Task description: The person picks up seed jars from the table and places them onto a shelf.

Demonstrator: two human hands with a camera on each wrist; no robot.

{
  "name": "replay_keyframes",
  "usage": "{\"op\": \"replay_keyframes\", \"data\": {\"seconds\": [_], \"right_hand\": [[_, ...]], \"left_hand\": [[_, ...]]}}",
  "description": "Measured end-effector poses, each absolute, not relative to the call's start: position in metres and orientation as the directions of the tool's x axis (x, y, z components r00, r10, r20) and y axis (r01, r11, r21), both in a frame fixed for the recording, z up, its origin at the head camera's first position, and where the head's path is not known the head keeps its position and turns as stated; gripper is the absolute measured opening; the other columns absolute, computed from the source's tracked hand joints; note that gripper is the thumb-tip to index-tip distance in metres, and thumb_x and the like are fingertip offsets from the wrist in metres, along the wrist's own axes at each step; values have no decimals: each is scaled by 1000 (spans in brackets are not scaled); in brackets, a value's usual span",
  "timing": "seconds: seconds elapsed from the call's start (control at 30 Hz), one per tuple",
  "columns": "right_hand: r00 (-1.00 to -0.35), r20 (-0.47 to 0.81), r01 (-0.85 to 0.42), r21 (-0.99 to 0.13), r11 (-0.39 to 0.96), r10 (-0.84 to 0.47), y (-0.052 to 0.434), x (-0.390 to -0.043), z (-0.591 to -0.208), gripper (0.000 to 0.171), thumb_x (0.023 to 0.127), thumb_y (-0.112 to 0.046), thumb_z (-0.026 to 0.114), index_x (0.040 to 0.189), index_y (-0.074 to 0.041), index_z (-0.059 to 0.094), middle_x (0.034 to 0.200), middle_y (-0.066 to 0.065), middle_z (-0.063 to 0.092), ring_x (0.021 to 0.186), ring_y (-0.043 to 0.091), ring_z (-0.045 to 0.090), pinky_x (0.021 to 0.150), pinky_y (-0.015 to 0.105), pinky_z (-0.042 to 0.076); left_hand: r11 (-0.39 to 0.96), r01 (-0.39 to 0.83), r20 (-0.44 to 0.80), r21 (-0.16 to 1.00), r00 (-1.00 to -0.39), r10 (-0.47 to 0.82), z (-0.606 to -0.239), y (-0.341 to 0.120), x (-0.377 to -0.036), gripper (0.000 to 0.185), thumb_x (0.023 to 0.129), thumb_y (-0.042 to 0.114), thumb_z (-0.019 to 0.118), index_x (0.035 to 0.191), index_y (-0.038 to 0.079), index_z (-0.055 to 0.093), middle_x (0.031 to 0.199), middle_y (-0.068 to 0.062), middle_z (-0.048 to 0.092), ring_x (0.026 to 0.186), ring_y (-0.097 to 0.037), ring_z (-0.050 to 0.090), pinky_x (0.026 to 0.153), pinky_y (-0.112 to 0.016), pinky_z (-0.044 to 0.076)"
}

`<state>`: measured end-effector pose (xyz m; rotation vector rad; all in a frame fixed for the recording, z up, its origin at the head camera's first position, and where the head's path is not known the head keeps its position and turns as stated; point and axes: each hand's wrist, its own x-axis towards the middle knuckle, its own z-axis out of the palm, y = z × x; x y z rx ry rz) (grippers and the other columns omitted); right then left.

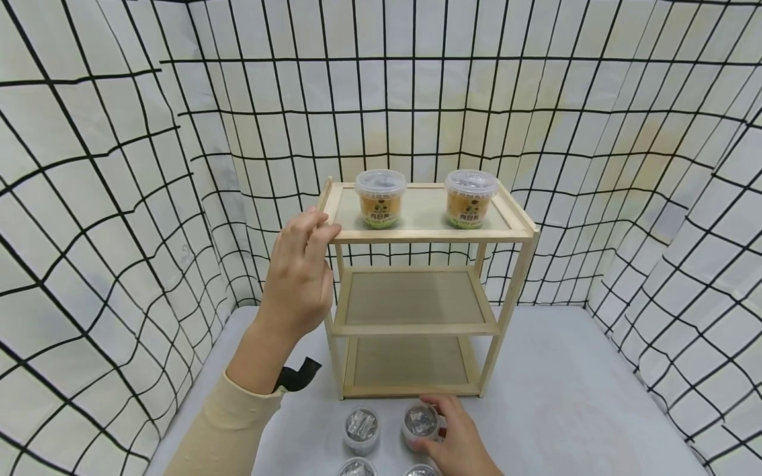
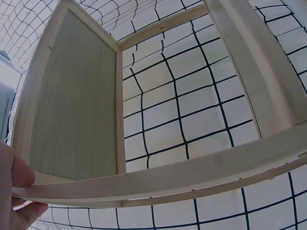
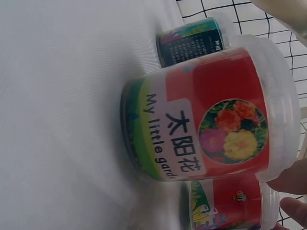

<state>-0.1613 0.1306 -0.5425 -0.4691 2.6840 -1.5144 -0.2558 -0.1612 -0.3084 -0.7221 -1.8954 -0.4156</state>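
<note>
My left hand (image 1: 300, 271) holds the top left corner of a three-tier wooden shelf (image 1: 417, 329). In the left wrist view its fingertips lie on the shelf's rail (image 2: 158, 186). On the tabletop in front, my right hand (image 1: 457, 439) grips a small lidded plastic tub (image 1: 420, 423), thumb on the near side and a finger on the far side. The right wrist view shows fingertips beside the lid of a red-labelled tub (image 3: 230, 203), partly hidden by a larger-looking red tub (image 3: 182, 115) close to the camera, printed with flowers.
Two orange-labelled tubs, one left (image 1: 381, 201) and one right (image 1: 470, 201), stand on the top tier. More tubs are on the table, one at left (image 1: 361, 430), others cut off below. A black piece (image 1: 299, 375) shows by the left wrist. Black-gridded white walls (image 1: 411, 86) surround the table.
</note>
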Motion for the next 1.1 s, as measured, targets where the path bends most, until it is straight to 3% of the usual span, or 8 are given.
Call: {"op": "replay_keyframes", "data": {"seconds": [0.57, 0.9, 1.1], "right_hand": [[-947, 98, -221, -890, 399, -307, 139, -157, -524, 71, 81, -11, 93, 143, -3, 58, 144, 20, 62, 131, 49, 63, 91, 43, 66], [-944, 28, -134, -943, 305, -330, 147, -157, -505, 74, 80, -20, 95, 144, -10, 59, 149, 20, 60, 136, 46, 59, 94, 33, 64], [-936, 7, -113, -952, 283, -351, 151, -154, -485, 70, 81, -14, 94, 143, -14, 61, 150, 18, 60, 137, 42, 60, 94, 30, 63]], "left_hand": [[755, 655, 911, -29, -293, 290, -308, -161, -256, 48, 90, -4, 37, 133, -2, 59, 139, -27, 54, 143, -46, 50, 117, -58, 44], [756, 653, 912, -31, -292, 289, -307, -161, -257, 48, 90, -3, 36, 133, -2, 59, 139, -27, 55, 143, -45, 50, 117, -58, 44], [756, 654, 911, -29, -295, 290, -307, -161, -257, 48, 90, -4, 37, 133, -2, 58, 139, -27, 54, 143, -46, 50, 117, -58, 44]]}}
